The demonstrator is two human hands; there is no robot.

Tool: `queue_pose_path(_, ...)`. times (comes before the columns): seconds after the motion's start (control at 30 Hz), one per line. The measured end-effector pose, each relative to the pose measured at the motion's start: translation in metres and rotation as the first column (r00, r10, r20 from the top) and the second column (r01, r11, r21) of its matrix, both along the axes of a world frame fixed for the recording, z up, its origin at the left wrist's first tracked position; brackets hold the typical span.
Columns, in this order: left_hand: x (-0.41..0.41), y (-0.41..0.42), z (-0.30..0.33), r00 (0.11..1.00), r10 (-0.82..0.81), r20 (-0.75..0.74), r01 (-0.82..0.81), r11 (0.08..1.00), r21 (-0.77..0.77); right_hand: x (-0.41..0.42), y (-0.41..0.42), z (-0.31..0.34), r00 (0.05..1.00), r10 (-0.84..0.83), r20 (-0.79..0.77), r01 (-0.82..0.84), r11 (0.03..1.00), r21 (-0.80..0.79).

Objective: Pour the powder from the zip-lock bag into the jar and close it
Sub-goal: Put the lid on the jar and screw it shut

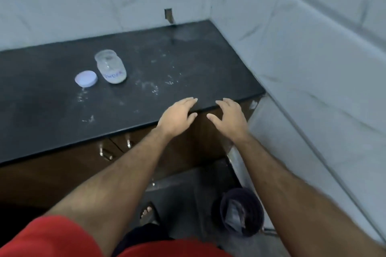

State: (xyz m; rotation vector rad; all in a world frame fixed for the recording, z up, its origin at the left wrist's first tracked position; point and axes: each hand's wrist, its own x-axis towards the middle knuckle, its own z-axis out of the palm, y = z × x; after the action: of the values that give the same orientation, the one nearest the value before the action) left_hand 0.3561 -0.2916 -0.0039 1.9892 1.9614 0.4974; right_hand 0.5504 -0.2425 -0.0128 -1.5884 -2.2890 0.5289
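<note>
A clear jar [110, 67] stands open on the black counter [188, 64], with pale powder at its bottom and a label with blue writing. Its white lid [86, 78] lies flat on the counter just left of the jar. My left hand [177, 116] hovers over the counter's front edge, fingers apart and holding nothing. My right hand [228, 117] is beside it, just off the edge, also spread and holding nothing. Both hands are well to the right of the jar. A crumpled bag-like piece [235, 214] lies in the dark bin on the floor; I cannot tell if it is the zip-lock bag.
White powder specks [150, 86] are scattered across the counter. Brown cabinet doors with metal handles [104, 151] sit under the counter. Tiled walls close the back and right side. A dark bin [238, 212] stands on the floor at the right, near my foot.
</note>
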Motion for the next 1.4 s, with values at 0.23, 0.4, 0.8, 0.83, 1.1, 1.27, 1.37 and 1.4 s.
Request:
queue_pose_path(0.23,-0.129,0.037,0.042,0.996,0.084,-0.019,-0.083,0.995,0.054,-0.117,0.052,0.046,0.996,0.086,-0.006,-0.085,0.993,0.086)
queue_pose_path(0.4,-0.223,0.047,0.058,0.991,0.134,-0.021,-0.132,0.99,0.054,-0.196,0.074,0.057,0.996,0.089,-0.015,-0.089,0.996,0.025)
queue_pose_path(0.8,-0.324,0.062,0.059,0.942,0.331,0.05,-0.335,0.935,0.117,-0.307,0.123,0.061,0.964,0.261,-0.044,-0.263,0.964,-0.037)
queue_pose_path(0.83,-0.329,0.065,0.059,0.934,0.353,0.053,-0.357,0.926,0.122,-0.313,0.13,0.063,0.958,0.281,-0.056,-0.283,0.958,-0.041)
queue_pose_path(1.1,-0.347,0.082,0.055,0.834,0.531,0.15,-0.547,0.832,0.09,-0.356,0.178,0.062,0.901,0.39,-0.189,-0.423,0.888,-0.183)
queue_pose_path(1.27,-0.349,0.076,0.035,0.746,0.61,0.267,-0.627,0.778,-0.026,-0.368,0.184,0.04,0.844,0.336,-0.417,-0.514,0.727,-0.454)
queue_pose_path(1.37,-0.351,0.071,0.021,0.722,0.622,0.303,-0.628,0.773,-0.092,-0.371,0.175,0.012,0.837,0.327,-0.438,-0.533,0.669,-0.518)
queue_pose_path(1.4,-0.352,0.07,0.018,0.718,0.624,0.31,-0.625,0.773,-0.107,-0.372,0.17,0.002,0.842,0.325,-0.43,-0.525,0.677,-0.516)
